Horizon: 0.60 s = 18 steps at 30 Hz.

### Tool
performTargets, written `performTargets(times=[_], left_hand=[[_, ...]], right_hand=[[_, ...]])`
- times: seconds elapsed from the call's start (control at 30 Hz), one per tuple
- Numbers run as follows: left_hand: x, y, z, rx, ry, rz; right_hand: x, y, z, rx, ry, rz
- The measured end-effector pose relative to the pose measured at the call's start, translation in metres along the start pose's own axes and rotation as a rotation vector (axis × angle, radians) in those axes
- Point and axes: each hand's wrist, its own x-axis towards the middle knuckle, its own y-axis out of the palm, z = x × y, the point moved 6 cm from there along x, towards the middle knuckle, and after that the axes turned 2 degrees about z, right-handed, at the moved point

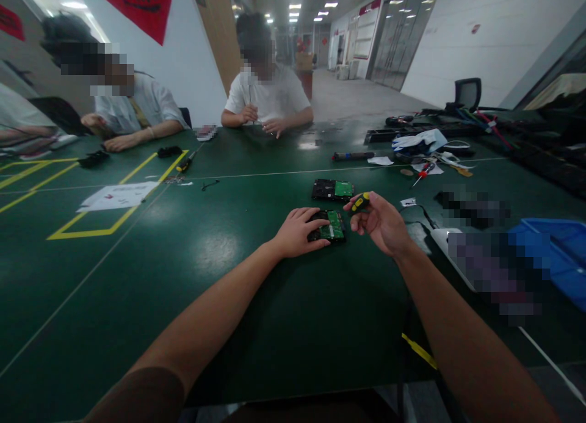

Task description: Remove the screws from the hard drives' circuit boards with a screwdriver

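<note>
My left hand [301,232] is laid over a hard drive [336,226], fingers across its far side and thumb along its near edge, gripping it on the table. The drive's green circuit board faces up. To its right, my right hand [382,223] is raised, its fingers closed round the yellow and black handle of a screwdriver [360,202]. The screwdriver's shaft is not visible. Just beyond lies a second hard drive [333,190], also board side up and untouched.
Two people sit across the green table [238,301]. On the right are a blue bin [556,252], a red screwdriver [423,174], a white glove [419,141] and cables. A paper sheet [118,195] and another yellow-black screwdriver [185,162] lie on the left near yellow tape.
</note>
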Motion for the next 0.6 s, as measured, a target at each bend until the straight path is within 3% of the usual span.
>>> performTargets(times=[0.37, 0.6], left_hand=[[0.0, -0.004, -0.003, -0.006, -0.003, -0.004], [0.0, -0.002, 0.0, -0.008, -0.019, -0.007]], right_hand=[[0.009, -0.002, 0.011, -0.303, -0.037, -0.052], [0.028, 0.007, 0.046, -0.675, -0.121, 0.01]])
